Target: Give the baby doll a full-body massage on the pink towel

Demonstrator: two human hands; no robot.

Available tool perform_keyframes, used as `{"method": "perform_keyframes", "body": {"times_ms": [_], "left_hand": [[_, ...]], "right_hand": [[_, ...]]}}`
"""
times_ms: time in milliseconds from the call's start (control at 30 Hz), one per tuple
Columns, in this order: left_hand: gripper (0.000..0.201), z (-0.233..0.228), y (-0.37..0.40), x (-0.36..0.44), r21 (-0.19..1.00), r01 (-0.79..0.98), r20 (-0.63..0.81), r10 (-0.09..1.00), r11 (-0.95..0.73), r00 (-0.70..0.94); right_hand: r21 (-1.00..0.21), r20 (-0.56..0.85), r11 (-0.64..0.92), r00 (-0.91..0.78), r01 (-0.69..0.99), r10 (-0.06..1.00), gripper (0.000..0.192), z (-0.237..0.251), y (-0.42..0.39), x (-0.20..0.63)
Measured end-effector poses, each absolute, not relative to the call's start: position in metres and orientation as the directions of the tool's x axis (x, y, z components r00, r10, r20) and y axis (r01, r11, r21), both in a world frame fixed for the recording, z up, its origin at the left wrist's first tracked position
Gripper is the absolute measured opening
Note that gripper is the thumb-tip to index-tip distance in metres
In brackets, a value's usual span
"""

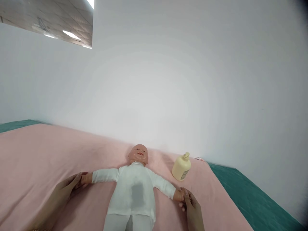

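Holding: both hands grip the doll's [134, 189] hands, its arms spread straight out to either side.
Left hand [68, 187]: enters from the lower left edge, forearm angled up toward the doll; palm low over the blanket, fingers [76, 179] extended forward and wrapped about the doll's small hand at the end of the white sleeve.
Right hand [190, 202]: rises from the bottom edge, forearm nearly upright in the view; fingers [185, 195] curled and pinched on the doll's other hand, thumb side toward the doll.
Doll position: lying face up on the pink blanket [36, 160], head toward the wall, legs cut off by the bottom edge; roughly centred between the two hands.
Doll dress: white long-sleeved top and white trousers; a grey patch on the belly.
Bottle [181, 166]: cream pump bottle, tilted, resting on the blanket beyond the right hand, near the doll's shoulder but apart from it.
Bed [252, 199]: green cover showing to the right of the blanket and at the far left.
Wall [180, 80]: plain white, directly behind the bed.
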State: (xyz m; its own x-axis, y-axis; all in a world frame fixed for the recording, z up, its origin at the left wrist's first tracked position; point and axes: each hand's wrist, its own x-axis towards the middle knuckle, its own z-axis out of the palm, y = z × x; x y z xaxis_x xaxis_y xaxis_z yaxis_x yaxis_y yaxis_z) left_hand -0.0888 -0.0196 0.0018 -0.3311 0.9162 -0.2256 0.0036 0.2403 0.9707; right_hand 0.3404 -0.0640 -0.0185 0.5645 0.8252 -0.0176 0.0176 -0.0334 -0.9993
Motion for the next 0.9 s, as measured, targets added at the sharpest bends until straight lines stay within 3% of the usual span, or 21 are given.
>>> {"method": "perform_keyframes", "body": {"times_ms": [167, 333, 433, 633, 867, 900], "left_hand": [[0.036, -0.005, -0.015, -0.093, 0.962, -0.128, -0.270, 0.913, 0.241, -0.305], [0.054, -0.012, -0.013, -0.097, 0.958, -0.133, -0.276, 0.938, 0.253, -0.210], [0.061, -0.008, -0.016, -0.094, 0.964, -0.064, -0.267, 0.935, 0.259, -0.235], [0.054, -0.007, -0.019, -0.092, 0.969, -0.003, -0.234, 0.919, 0.246, -0.316], [0.052, -0.011, -0.014, -0.095, 0.970, -0.037, -0.237, 0.914, 0.239, -0.330], [0.055, -0.013, -0.013, -0.096, 0.972, -0.034, -0.230, 0.922, 0.231, -0.312]], "right_hand": [[-0.985, -0.046, 0.065, 0.615, -0.157, 0.787, 0.054, -0.033, -0.050, 0.346], [-0.993, 0.002, 0.073, 0.616, -0.090, 0.788, 0.030, -0.034, -0.026, 0.331], [-0.995, 0.029, 0.081, 0.609, -0.057, 0.793, 0.029, -0.031, -0.013, 0.314], [-0.998, 0.058, 0.063, 0.558, 0.010, 0.828, 0.027, -0.026, 0.014, 0.271], [-0.995, 0.086, 0.052, 0.450, 0.087, 0.889, 0.024, -0.008, 0.089, 0.189], [-0.994, 0.090, 0.053, 0.435, 0.096, 0.896, 0.031, -0.005, 0.100, 0.179]]}}
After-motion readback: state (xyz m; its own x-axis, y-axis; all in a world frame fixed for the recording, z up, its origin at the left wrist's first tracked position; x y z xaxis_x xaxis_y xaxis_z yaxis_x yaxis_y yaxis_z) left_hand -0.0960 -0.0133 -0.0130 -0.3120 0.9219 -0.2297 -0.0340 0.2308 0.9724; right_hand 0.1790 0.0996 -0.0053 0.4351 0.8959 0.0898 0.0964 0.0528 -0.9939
